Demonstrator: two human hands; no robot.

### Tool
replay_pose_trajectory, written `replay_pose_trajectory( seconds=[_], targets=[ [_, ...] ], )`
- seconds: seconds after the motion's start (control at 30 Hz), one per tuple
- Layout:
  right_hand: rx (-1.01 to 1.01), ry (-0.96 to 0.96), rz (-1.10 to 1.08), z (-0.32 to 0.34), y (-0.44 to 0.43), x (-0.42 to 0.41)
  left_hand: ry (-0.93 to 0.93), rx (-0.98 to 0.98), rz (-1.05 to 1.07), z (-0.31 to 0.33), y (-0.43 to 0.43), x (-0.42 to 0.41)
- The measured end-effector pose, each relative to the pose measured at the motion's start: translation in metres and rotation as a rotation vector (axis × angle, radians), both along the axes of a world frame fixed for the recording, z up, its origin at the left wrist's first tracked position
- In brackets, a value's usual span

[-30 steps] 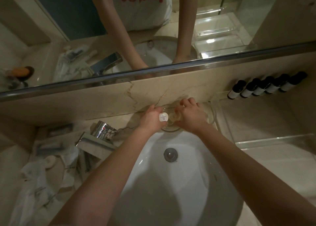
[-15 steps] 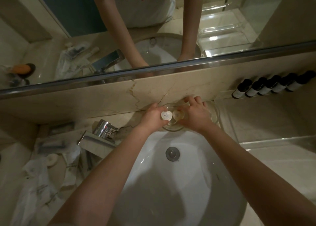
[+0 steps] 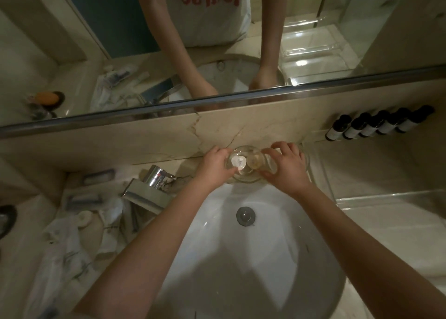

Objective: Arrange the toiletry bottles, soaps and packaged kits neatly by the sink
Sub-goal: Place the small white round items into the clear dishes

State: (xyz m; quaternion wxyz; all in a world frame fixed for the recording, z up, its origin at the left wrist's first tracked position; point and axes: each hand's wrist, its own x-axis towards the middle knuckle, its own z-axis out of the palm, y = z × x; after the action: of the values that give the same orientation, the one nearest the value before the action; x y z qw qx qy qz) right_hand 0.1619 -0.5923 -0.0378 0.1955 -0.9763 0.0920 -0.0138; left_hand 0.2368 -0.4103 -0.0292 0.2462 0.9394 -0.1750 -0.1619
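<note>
A clear glass dish (image 3: 244,179) stands on the marble ledge just behind the sink (image 3: 241,258). Two round wrapped soaps lie in it side by side: one with a white label (image 3: 239,162) and an amber one (image 3: 256,162). My left hand (image 3: 213,166) pinches the white-labelled soap from the left. My right hand (image 3: 288,165) curls around the amber soap from the right and hides the dish's right rim. Several dark toiletry bottles (image 3: 376,125) with white labels stand in a row against the back wall at the right. Packaged kits (image 3: 79,236) lie scattered left of the sink.
A chrome faucet (image 3: 150,189) stands left of the basin, with small boxes (image 3: 99,175) behind it. A clear acrylic tray (image 3: 376,198) sits on the counter at the right. The mirror (image 3: 217,53) above the ledge reflects the person's arms and the counter.
Both hands have lowered the two soaps into the glass dish. The camera has drifted slightly, so the bottles sit further right in view.
</note>
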Motion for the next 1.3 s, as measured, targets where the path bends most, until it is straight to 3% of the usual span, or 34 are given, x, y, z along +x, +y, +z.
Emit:
replay_pose_trajectory(
  seconds=[0.17,0.53,0.97,1.17,1.3],
  targets=[
    [0.040,-0.103,-0.027,0.016,0.021,-0.042,-0.132,-0.057,-0.019,0.026,0.034,-0.045],
    [0.117,-0.038,0.156,0.036,0.125,-0.129,-0.294,-0.022,-0.005,0.050,0.135,-0.145],
    [0.113,0.262,0.562,0.023,0.293,-0.108,-0.040,0.269,0.334,0.017,0.326,-0.196],
    [0.029,0.272,0.632,0.017,0.362,-0.055,0.053,0.251,0.538,0.010,0.408,-0.187],
    [-0.066,0.284,0.675,0.008,0.402,-0.009,0.086,0.224,0.567,0.004,0.442,-0.169]
  ],
)
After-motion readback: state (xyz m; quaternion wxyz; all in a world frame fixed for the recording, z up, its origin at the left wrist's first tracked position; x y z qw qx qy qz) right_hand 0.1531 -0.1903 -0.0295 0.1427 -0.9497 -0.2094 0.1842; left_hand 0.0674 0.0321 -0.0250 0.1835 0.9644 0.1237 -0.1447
